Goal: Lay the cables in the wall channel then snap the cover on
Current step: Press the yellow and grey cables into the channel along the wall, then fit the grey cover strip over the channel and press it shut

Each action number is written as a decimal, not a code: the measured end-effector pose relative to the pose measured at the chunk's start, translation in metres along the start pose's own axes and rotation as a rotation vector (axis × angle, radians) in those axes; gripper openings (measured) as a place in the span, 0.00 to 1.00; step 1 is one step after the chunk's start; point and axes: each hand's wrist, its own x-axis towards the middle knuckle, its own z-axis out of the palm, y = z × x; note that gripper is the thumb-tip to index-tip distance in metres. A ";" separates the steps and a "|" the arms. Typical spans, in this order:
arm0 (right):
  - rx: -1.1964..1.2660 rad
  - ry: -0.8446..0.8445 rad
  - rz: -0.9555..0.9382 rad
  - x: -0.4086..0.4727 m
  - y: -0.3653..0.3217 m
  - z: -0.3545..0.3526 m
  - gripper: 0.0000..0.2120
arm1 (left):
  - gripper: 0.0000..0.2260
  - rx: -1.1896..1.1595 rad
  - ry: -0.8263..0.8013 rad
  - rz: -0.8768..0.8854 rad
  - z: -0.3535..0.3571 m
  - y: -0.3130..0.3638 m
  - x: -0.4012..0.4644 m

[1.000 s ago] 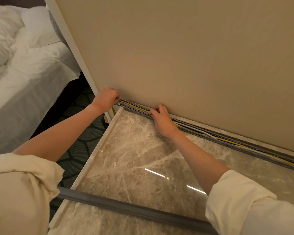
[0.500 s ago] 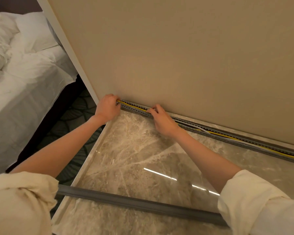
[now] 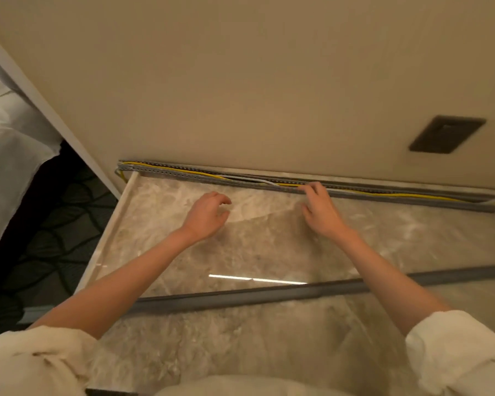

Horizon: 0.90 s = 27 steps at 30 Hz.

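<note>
While the right hand [image 3: 322,210] touches fingertips to the channel [image 3: 183,175] at the wall's foot, the left hand [image 3: 206,214] hovers open, gripping nothing. Cables [image 3: 200,173] (yellow, white) lie inside; the cover [image 3: 255,295] sits loose on the marble surface [image 3: 269,247].

No readable text, labels, brand names, numbers or signs anywhere in view, dark rectangular wall plate [image 3: 447,134] at about two o'clock shows a blank, blurred face, long grey plastic cover strip [image 3: 269,294] at six o'clock carries no legible marking
</note>
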 end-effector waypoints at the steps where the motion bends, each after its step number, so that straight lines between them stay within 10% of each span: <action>1: -0.007 0.001 0.038 -0.014 0.012 -0.007 0.20 | 0.11 -0.012 -0.039 0.032 0.008 0.015 -0.002; 12: 0.006 0.094 0.400 -0.145 0.115 -0.077 0.18 | 0.15 -0.001 -0.390 0.312 0.094 0.150 -0.022; 22: -0.051 0.090 0.472 -0.238 0.169 -0.104 0.24 | 0.27 0.170 -0.366 0.380 0.149 0.209 -0.033; 27: -0.078 0.076 0.445 -0.250 0.186 -0.104 0.26 | 0.17 0.249 -0.285 0.441 0.160 0.216 -0.035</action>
